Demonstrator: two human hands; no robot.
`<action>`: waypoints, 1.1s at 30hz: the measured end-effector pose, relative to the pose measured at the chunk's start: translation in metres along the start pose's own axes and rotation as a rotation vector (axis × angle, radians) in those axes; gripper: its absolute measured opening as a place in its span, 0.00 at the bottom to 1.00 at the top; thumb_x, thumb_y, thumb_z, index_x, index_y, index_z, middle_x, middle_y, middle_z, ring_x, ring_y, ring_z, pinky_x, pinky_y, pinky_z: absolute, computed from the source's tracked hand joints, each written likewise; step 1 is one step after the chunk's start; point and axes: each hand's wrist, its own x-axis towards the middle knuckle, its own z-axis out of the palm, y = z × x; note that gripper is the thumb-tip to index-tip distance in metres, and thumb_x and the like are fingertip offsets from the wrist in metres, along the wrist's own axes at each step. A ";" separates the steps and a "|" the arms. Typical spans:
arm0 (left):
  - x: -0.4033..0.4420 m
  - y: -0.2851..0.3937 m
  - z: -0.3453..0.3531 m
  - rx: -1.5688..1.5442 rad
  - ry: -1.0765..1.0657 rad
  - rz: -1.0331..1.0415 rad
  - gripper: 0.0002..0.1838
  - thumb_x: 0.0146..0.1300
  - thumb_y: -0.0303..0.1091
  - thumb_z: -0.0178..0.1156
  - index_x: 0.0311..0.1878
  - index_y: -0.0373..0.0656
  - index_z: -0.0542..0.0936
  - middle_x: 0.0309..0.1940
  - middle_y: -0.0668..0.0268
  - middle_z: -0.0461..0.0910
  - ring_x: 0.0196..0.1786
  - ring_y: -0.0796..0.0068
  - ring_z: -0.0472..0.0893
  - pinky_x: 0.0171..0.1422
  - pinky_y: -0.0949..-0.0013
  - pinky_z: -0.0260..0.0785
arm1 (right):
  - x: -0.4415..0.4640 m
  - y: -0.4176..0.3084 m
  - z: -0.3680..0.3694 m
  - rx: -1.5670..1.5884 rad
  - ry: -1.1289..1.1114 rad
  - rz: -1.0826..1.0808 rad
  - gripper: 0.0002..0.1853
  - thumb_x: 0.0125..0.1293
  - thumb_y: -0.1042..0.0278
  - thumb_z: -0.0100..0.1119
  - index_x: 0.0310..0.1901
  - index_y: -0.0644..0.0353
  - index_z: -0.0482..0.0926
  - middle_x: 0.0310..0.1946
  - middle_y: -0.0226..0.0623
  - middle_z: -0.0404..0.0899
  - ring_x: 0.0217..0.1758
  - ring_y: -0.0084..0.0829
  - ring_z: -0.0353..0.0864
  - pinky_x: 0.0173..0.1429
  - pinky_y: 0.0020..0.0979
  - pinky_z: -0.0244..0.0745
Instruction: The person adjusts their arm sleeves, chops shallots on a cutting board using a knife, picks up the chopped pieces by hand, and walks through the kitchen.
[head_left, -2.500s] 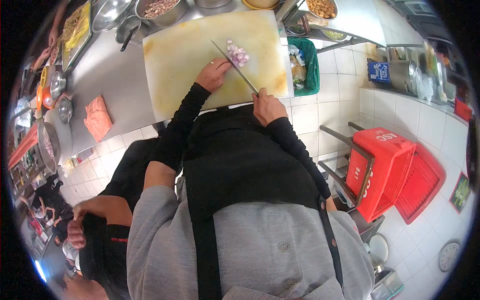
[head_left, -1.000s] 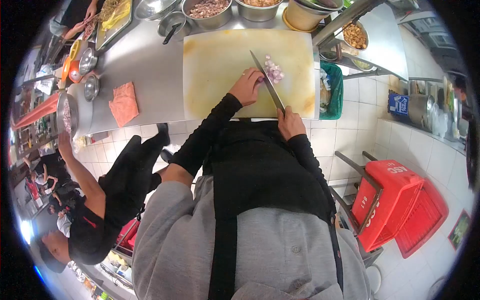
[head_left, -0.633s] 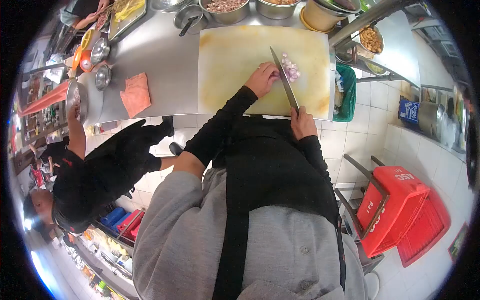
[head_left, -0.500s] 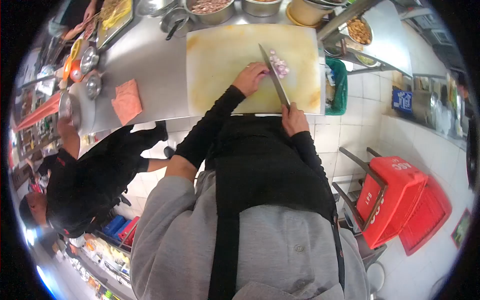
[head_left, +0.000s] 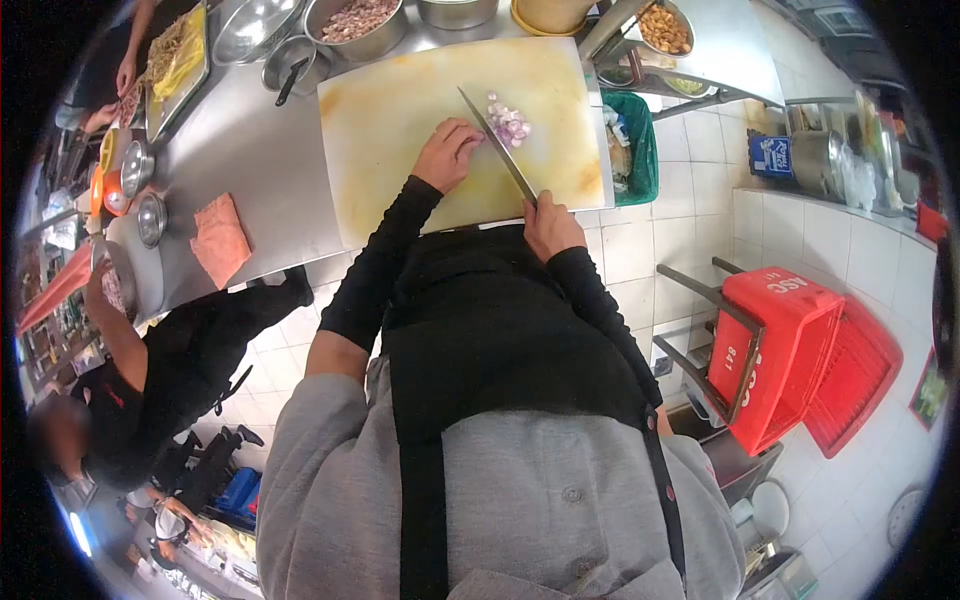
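My right hand is wrapped round the handle of a long kitchen knife, whose blade points away and to the left over a large white cutting board. My left hand is closed, fingers curled, at the left side of the blade. A small purple shallot piece shows at its fingertips, mostly hidden by them. Just right of the blade lies a loose pile of chopped shallot, pale and purple. The board carries yellowish stains.
Behind the board stand a steel pot of chopped meat and a small steel pan. A folded pink cloth lies on the steel counter. A green-lined bin adjoins the board's right side. Red crates stand right. A co-worker is at left.
The whole view has shifted and tilted, so the board and both hands appear farther left. The shallot pile looks a little more spread. Both hands keep their hold beside the blade.
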 end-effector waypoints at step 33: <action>0.001 -0.019 0.002 0.006 -0.088 0.093 0.13 0.56 0.18 0.54 0.44 0.39 0.78 0.47 0.57 0.80 0.52 0.52 0.79 0.56 0.58 0.75 | 0.001 -0.016 -0.018 -0.061 -0.035 -0.080 0.19 0.78 0.55 0.44 0.39 0.67 0.68 0.29 0.62 0.82 0.36 0.61 0.84 0.41 0.54 0.80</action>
